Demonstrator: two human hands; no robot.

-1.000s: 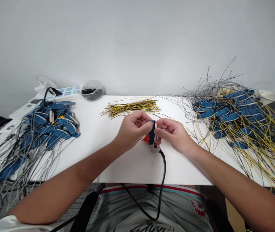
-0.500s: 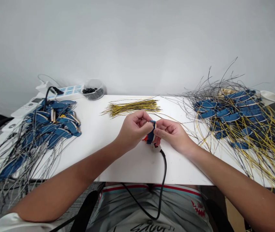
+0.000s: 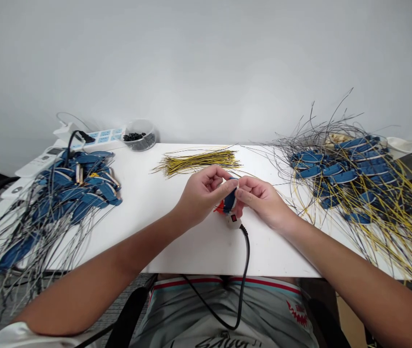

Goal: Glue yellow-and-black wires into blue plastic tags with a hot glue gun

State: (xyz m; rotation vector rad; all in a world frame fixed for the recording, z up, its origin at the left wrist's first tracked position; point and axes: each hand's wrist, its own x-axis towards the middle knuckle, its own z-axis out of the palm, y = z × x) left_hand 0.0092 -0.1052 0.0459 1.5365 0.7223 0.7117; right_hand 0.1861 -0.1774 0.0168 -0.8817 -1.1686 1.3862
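Over the middle of the white table (image 3: 191, 246), a small blue part (image 3: 229, 201) is held between both hands. My left hand (image 3: 206, 193) pinches it from the left, fingers closed. Thumb and forefinger of my right hand (image 3: 257, 197) close on its upper right edge, the fingertips of both hands nearly touching. Just below and behind the part are a red-orange piece (image 3: 220, 208) and a device end with a red switch (image 3: 234, 219), joined to a black cable (image 3: 246, 251). The fingers hide much of the blue part.
Blue parts with grey wires (image 3: 90, 199) pile up at left; blue parts with yellow and black wires (image 3: 344, 175) at right. Behind my hands lies a yellow-black wire bundle (image 3: 202, 161). A clear bowl of black pieces (image 3: 139, 140) and a power strip (image 3: 106, 137) stand back left.
The blue part has turned, showing a broader face and shifting slightly right. My left fingertips have moved a little right, toward my right hand's. More of the red switch shows.
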